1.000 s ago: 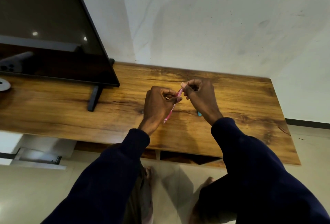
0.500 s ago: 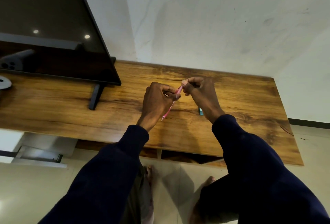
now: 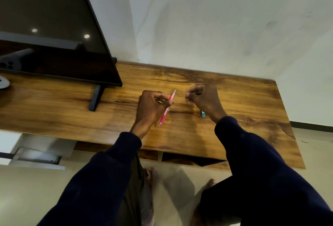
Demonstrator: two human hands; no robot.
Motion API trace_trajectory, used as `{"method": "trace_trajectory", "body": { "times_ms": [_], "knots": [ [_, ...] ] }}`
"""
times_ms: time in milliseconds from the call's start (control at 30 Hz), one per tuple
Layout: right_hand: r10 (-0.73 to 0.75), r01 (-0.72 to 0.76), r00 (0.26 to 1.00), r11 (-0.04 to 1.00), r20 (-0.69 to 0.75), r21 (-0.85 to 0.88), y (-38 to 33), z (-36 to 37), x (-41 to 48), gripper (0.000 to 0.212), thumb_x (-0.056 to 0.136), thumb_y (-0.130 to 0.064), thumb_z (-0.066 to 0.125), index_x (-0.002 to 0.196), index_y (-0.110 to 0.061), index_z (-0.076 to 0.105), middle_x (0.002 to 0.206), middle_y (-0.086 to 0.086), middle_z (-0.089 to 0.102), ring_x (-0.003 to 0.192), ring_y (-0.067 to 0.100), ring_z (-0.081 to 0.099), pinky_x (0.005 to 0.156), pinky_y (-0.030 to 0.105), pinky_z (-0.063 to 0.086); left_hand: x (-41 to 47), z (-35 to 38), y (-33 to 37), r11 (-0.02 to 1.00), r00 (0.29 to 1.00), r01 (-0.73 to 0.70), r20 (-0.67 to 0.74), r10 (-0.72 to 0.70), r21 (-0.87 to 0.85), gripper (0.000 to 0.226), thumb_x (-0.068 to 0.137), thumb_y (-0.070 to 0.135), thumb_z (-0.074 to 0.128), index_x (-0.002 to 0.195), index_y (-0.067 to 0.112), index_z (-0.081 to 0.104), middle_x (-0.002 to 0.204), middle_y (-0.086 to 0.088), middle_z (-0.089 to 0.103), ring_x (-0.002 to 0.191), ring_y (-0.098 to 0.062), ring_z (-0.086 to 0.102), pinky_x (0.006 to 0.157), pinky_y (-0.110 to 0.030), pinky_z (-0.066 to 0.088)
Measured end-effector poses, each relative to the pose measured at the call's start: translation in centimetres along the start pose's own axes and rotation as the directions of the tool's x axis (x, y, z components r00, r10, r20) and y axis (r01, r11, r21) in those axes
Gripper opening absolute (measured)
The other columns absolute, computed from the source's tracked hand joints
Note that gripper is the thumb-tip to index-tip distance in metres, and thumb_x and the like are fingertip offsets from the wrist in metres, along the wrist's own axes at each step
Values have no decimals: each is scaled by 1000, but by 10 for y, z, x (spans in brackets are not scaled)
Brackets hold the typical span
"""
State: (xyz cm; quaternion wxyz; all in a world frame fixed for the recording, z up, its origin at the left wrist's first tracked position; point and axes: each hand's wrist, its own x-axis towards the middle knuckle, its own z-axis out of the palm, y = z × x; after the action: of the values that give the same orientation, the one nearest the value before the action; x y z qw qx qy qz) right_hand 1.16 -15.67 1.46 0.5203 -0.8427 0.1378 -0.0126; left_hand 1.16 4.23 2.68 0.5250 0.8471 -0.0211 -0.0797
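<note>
My left hand (image 3: 151, 106) grips a pink pen (image 3: 163, 117) at its middle and holds it slanted above the wooden table (image 3: 248, 99), tip pointing down toward me. My right hand (image 3: 203, 97) hovers a short way to the right of the pen's upper end, apart from it. Its fingers are curled with thumb and fingertips pressed together, and nothing shows between them. A small blue object (image 3: 203, 114) lies on the table just under my right wrist.
A large dark TV (image 3: 45, 36) stands on the table's left half, its black foot (image 3: 95, 97) left of my left hand. A white round object (image 3: 3, 82) sits at the far left edge. A white wall runs behind the table; my bare feet (image 3: 149, 173) are on the floor below.
My right hand has let go of the pen's upper end and moved to the right. My left hand keeps hold of the pen.
</note>
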Motion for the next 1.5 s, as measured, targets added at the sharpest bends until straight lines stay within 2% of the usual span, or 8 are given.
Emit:
{"method": "trace_trajectory", "body": {
  "times_ms": [100, 233, 367, 567, 767, 933, 1400, 1500],
  "knots": [
    [-9, 15, 999, 989, 40, -146, 8, 7, 8, 3, 89, -5, 78, 88, -7, 76, 78, 7, 77, 72, 21, 76, 70, 30, 65, 2, -1, -4, 999, 999, 29, -14, -29, -12, 27, 83, 14, 83, 109, 6, 78, 106, -7, 79, 94, -18, 76, 88, -45, 64],
    [-75, 91, 995, 957, 69, -274, 15, 6, 17, 3, 87, -5, 81, 87, -8, 79, 81, 3, 75, 76, 12, 69, 72, 21, 54, 3, -1, -8, 998, 999, 48, -7, -48, -29, 25, 84, 15, 84, 107, 7, 79, 101, -6, 79, 91, -18, 77, 85, -45, 65],
    [-76, 96, 994, 941, 76, -326, 20, 8, 22, 4, 87, -6, 80, 90, -8, 80, 87, 2, 75, 80, 4, 65, 71, 9, 46, 3, 0, -7, 998, 998, 58, -2, -58, -33, 23, 84, 14, 84, 106, 8, 79, 98, -4, 79, 90, -17, 76, 85, -44, 65],
    [-96, 102, 995, 929, 33, -357, 24, 11, 24, 5, 89, -6, 78, 89, -10, 81, 86, 0, 76, 77, -1, 64, 67, 4, 44, 3, 0, -8, 995, 996, 87, 1, -87, -51, 25, 83, 15, 85, 105, 7, 79, 99, -7, 79, 91, -21, 77, 86, -49, 65],
    [-109, 102, 993, 986, -54, -132, 9, -2, 12, 5, 91, -9, 77, 95, -10, 79, 88, 0, 76, 77, 3, 69, 69, 10, 52, 2, 0, -5, 994, 996, 91, 15, -90, -57, 24, 83, 17, 84, 106, 10, 79, 98, -4, 79, 90, -17, 77, 86, -45, 65],
    [-137, 112, 983, 975, 123, 191, -22, -19, 3, 20, 92, -14, 76, 105, 1, 78, 96, 19, 78, 76, 14, 73, 67, 20, 59, -3, -1, 2, 991, 996, 85, 31, -83, -104, 25, 84, 12, 83, 109, 7, 79, 102, -6, 80, 92, -19, 77, 85, -44, 66],
    [-140, 118, 974, 985, 181, 124, -39, -18, -6, 17, 87, -17, 81, 99, -5, 80, 88, 10, 80, 72, 16, 72, 69, 23, 61, -5, -7, 16, 992, 999, 20, 35, -15, -127, 24, 84, 13, 83, 107, 9, 80, 99, -3, 80, 89, -14, 76, 76, -32, 65],
    [-131, 114, 972, 989, 193, 95, -39, -19, -3, 16, 88, -19, 81, 97, -5, 80, 83, 5, 79, 68, 10, 70, 66, 20, 59, -6, -7, 17, 993, 999, 11, 41, -6, -114, 24, 84, 13, 83, 107, 8, 79, 100, -4, 80, 90, -15, 76, 76, -31, 64]
  ]
}}
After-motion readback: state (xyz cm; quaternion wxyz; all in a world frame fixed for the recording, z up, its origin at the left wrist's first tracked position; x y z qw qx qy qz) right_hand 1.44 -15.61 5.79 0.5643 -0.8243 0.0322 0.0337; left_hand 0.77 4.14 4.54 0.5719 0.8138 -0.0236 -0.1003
